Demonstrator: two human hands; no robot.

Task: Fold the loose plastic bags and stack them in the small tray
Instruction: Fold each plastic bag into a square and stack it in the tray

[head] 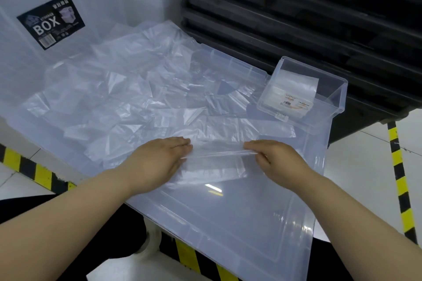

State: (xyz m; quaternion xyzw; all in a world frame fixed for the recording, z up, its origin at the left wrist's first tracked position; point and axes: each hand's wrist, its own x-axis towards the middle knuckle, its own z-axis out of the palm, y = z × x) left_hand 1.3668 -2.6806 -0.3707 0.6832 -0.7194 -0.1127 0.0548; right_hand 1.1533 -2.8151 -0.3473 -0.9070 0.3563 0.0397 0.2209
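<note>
A clear plastic bag (pixel 212 164) lies on the translucent lid (pixel 239 223) in front of me, its near edge lifted along a fold. My left hand (pixel 159 159) holds the bag's left end, fingers mostly straight with the thumb tucked under the raised edge. My right hand (pixel 274 157) pinches the right end of that raised edge. Several loose clear bags (pixel 127 89) lie heaped across the back left of the lid. The small clear tray (pixel 335 102) stands at the back right and holds a few flat bags (pixel 294 89), one with a label.
A large translucent storage box (pixel 52 20) with a black "BOX" label stands behind the heap. Stacked black crates (pixel 308 18) rise at the back right. Yellow-and-black hazard tape (pixel 398 173) marks the white floor right and left of the lid.
</note>
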